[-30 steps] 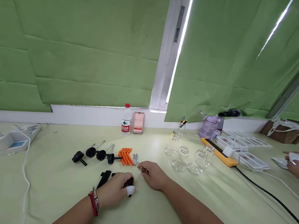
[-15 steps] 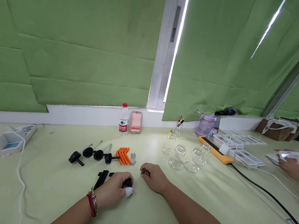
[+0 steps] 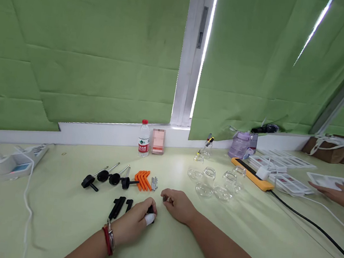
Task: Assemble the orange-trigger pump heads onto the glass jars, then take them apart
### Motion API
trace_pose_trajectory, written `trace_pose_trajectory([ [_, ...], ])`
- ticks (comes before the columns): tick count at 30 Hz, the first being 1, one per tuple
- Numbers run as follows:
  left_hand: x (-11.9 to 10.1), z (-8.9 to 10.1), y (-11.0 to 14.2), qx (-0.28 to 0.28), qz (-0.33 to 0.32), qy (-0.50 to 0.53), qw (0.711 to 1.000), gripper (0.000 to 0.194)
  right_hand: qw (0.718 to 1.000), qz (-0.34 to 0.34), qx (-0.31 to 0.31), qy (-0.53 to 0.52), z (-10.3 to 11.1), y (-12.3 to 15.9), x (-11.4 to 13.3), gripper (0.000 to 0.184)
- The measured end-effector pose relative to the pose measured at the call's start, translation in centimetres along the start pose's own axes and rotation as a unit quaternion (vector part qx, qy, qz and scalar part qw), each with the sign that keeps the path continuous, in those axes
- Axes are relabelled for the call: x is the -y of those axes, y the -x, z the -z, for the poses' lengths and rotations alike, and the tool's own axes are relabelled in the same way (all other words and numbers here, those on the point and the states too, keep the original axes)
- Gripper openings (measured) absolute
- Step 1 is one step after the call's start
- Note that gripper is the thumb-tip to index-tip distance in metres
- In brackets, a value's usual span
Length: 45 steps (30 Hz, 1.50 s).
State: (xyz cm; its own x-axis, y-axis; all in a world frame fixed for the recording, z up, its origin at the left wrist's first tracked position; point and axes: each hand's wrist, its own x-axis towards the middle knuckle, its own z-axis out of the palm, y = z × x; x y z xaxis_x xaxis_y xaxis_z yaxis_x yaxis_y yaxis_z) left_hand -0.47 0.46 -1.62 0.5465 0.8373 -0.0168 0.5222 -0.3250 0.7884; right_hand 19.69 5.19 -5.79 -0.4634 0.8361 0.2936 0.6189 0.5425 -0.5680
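Note:
My left hand, with a bandaged fingertip and a red band at the wrist, is closed on a small black part resting on the table. Just to its right, my right hand is pinched on something small that I cannot make out. Two more black pieces lie left of my left hand. Behind them sit several black knobs with metal stems, a set of orange angled pieces and a few metal pins.
Several clear glass jars stand right of centre. A water bottle stands by the window ledge. An orange power strip with a black cable lies at right. Another person's hands hold a white tray far right. A white device with cord sits left.
My right hand has drawn back a little from the metal pins toward my left hand. The other person's hands at far right have lowered their white item to the table.

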Motion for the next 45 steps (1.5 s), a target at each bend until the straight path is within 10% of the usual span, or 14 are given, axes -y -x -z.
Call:
trace_pose_trajectory([
  [10, 0.6, -2.3, -1.5, -0.058, 0.042, 0.091, 0.993, 0.039, 0.996, 0.039, 0.017, 0.083, 0.2, 0.1, 0.0, 0.032],
  [22, 1.3, -3.2, -2.0, -0.158, 0.088, 0.111, 0.977, 0.028, 0.993, 0.057, 0.035, 0.095, 0.9, 0.1, 0.0, 0.023],
  [31, 0.9, -4.7, -0.5, -0.151, 0.061, 0.028, 0.986, 0.03, 0.993, 0.029, 0.029, 0.109, 0.6, 0.1, 0.1, 0.02],
  [45, 1.7, -3.4, -1.3, -0.109, 0.041, 0.182, 0.976, 0.036, 0.986, 0.043, -0.021, 0.161, -0.2, -0.3, 0.7, 0.021],
])
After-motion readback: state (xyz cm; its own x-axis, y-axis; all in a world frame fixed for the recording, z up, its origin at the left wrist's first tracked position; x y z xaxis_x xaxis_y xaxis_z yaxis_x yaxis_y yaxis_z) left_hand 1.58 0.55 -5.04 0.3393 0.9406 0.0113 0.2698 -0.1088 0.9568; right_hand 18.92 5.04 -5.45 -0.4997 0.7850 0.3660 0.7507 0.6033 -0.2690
